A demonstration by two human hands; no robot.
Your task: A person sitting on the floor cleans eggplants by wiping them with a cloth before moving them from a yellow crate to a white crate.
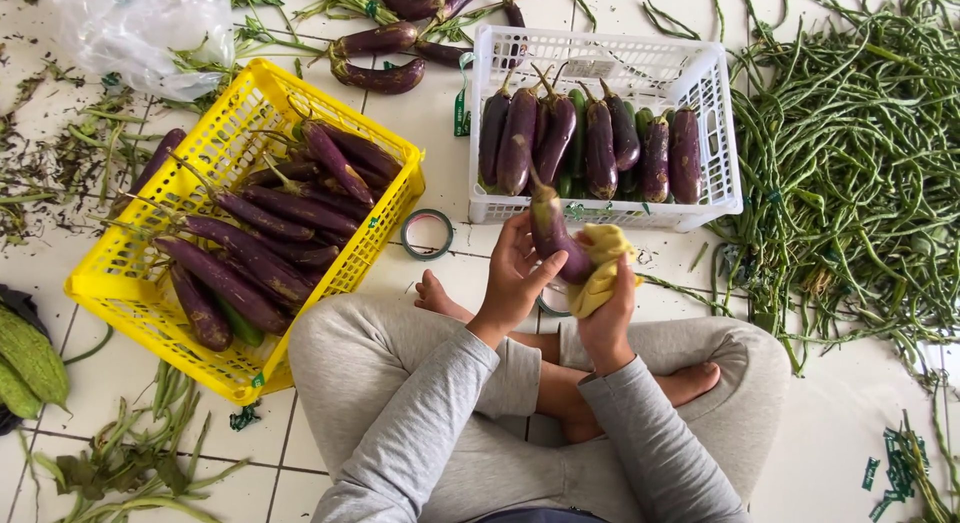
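Observation:
I sit cross-legged on a white tiled floor. My left hand (515, 273) grips a purple eggplant (552, 233) by its lower end, stem pointing away from me. My right hand (610, 308) presses a yellow cloth (600, 263) against the eggplant's side. Just beyond my hands stands a white plastic basket (700, 83) with several eggplants standing upright in it. To my left a yellow plastic basket (130, 313) holds several long purple eggplants lying down.
A big heap of long green beans (850, 163) covers the floor at right. Loose eggplants (385, 58) lie at the top, beside a clear plastic bag (130, 28). Two tape rolls (427, 233) lie near my knees. Bitter gourds (30, 358) rest at far left.

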